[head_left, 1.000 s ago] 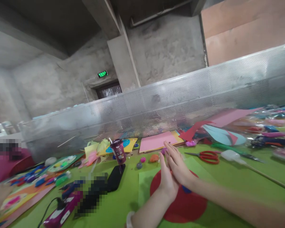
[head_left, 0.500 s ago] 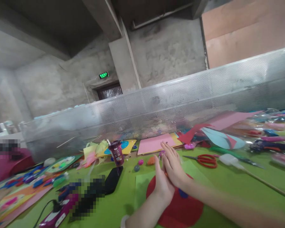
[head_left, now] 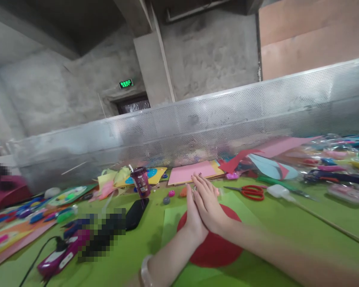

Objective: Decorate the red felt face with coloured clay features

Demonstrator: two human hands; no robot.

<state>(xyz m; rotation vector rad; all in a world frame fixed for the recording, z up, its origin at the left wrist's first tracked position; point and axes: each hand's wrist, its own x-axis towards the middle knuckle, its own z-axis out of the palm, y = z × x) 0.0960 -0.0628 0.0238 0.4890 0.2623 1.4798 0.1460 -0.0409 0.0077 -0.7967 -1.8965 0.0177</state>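
My left hand [head_left: 196, 219] and my right hand [head_left: 209, 205] are pressed palm to palm, fingers straight and pointing away from me. Whatever lies between the palms, if anything, is hidden. Below them a red paper circle [head_left: 218, 253] lies on a light green sheet [head_left: 170, 223], partly covered by my hands and right forearm. Just beyond my fingertips are an orange lump [head_left: 183, 192], a small pink ball [head_left: 171, 193] and a grey ball [head_left: 166, 200]. Red-handled scissors [head_left: 253, 192] rest to the right of my hands.
Left of the sheet are a black phone [head_left: 137, 214], a dark purple cup with a straw [head_left: 141, 183] and a purple power strip [head_left: 62, 255]. Pink paper [head_left: 188, 174] lies behind, before a perforated metal screen [head_left: 179, 123]. A white-headed stick [head_left: 311, 217] lies at right.
The view has shifted, so the table items sit a little further left and higher. My palms stay together. A blue patch beneath my right wrist no longer shows.
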